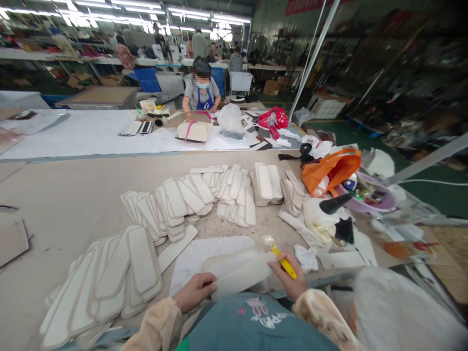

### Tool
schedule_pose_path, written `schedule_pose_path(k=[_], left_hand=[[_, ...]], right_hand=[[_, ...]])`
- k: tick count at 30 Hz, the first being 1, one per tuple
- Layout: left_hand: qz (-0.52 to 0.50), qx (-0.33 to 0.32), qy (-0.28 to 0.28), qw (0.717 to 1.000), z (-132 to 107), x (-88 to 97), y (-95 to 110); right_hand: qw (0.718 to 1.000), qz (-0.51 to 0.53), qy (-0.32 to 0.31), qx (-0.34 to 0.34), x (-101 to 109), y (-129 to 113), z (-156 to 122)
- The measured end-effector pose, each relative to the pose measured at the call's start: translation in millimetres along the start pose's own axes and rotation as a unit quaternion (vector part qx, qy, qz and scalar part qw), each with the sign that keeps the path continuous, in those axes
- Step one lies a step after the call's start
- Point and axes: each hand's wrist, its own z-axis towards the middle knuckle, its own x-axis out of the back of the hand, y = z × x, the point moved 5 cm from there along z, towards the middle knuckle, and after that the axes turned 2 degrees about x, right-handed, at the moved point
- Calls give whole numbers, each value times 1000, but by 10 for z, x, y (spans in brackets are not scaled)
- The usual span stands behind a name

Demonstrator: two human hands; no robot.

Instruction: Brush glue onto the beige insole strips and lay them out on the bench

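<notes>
My left hand (195,291) pinches the near left end of a long off-white panel (243,279) with rounded corners. At the panel's other end, my right hand (290,279) grips a brush (285,263) with a yellow handle and white-coated bristles pointing away from me. The fingertips of that hand also touch the panel's right end. Beneath the panel lies a white sheet (186,258), with another pale piece on it. Fanned panels (113,268) overlap to the left of my left hand.
More fanned piles (183,197) and a neat stack (268,183) of panels lie farther back. On the right are an orange bag (329,168), a purple basin (382,202) and a white container (321,217). A co-worker (201,90) sits across the table.
</notes>
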Motion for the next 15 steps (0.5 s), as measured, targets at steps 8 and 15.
schedule_pose_path(k=[8, 15], left_hand=[[-2, 102, 292, 951, 113, 175, -366], [117, 135, 339, 924, 184, 282, -237]], right_hand=[[983, -165, -38, 69, -84, 146, 152], [959, -256, -99, 68, -232, 296, 408]])
